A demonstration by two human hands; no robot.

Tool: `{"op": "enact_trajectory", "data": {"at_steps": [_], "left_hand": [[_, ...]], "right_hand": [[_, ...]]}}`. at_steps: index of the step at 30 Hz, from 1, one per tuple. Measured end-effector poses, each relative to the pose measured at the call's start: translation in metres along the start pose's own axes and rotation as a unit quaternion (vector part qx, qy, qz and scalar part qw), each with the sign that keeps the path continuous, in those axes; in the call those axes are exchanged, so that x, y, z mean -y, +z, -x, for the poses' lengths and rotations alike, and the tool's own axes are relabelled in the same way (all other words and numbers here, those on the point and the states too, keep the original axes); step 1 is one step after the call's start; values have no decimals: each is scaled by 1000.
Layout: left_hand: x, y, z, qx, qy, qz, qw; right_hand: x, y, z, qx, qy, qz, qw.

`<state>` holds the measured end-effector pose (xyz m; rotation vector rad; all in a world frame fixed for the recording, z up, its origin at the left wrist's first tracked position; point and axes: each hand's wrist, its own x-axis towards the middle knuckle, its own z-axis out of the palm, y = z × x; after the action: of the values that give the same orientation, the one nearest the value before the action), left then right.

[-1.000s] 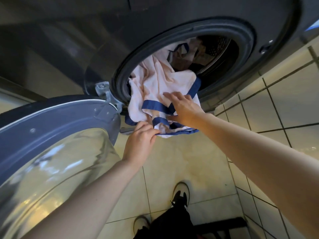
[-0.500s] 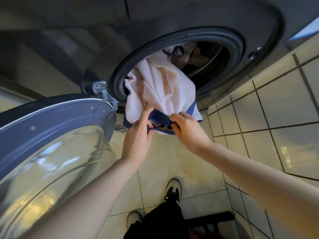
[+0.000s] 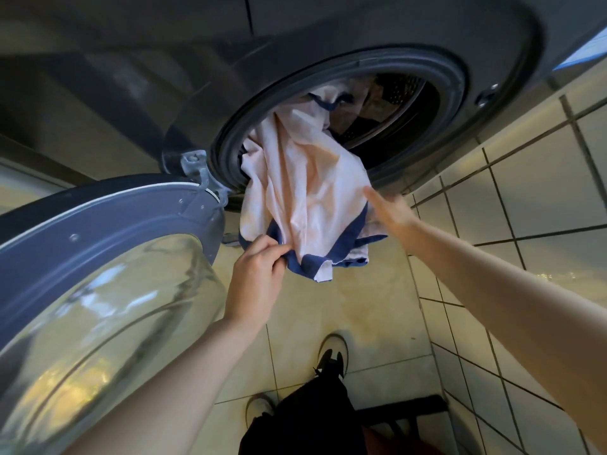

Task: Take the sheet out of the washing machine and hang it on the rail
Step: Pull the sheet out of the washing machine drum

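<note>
At the mouth of the washing machine [image 3: 328, 31], the left hand [image 3: 259, 274] pinches the sheet [image 3: 305, 192] by its blue hem, low down, likely to draw the bundle out. The right hand [image 3: 391, 211] is flat-fingered just beside the cloth, holding nothing, probably ready to gather a fold. The sheet spills over the door seal, its tail inside the drum; the door [image 3: 98, 241] stands wide open, out of the way.
</note>
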<state>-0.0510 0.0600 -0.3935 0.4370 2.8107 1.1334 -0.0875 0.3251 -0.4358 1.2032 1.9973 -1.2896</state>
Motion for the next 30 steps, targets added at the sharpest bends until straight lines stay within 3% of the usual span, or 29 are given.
{"op": "enact_trajectory", "data": {"at_steps": [3, 9, 12, 17, 20, 25, 27, 30], "left_hand": [[1, 2, 9, 0, -22, 6, 1000], [-5, 12, 10, 15, -25, 20, 999], [-16, 15, 11, 25, -35, 30, 999], [-27, 11, 18, 23, -32, 46, 998], [-28, -1, 28, -19, -101, 142, 985], [-33, -15, 11, -159, -330, 226, 902], [-25, -11, -7, -121, -446, 245, 853], [-31, -10, -31, 22, -566, 349, 747]], "right_hand": [[27, 9, 14, 86, 71, -131, 985], [58, 56, 31, 208, 63, -148, 965], [78, 77, 62, 271, 48, -96, 957], [90, 93, 73, 174, -13, 115, 978], [82, 93, 68, 131, -26, 94, 987], [56, 79, 90, 79, -111, 99, 986], [45, 70, 108, 92, -134, 102, 981], [30, 61, 144, 115, -191, 117, 968]]}}
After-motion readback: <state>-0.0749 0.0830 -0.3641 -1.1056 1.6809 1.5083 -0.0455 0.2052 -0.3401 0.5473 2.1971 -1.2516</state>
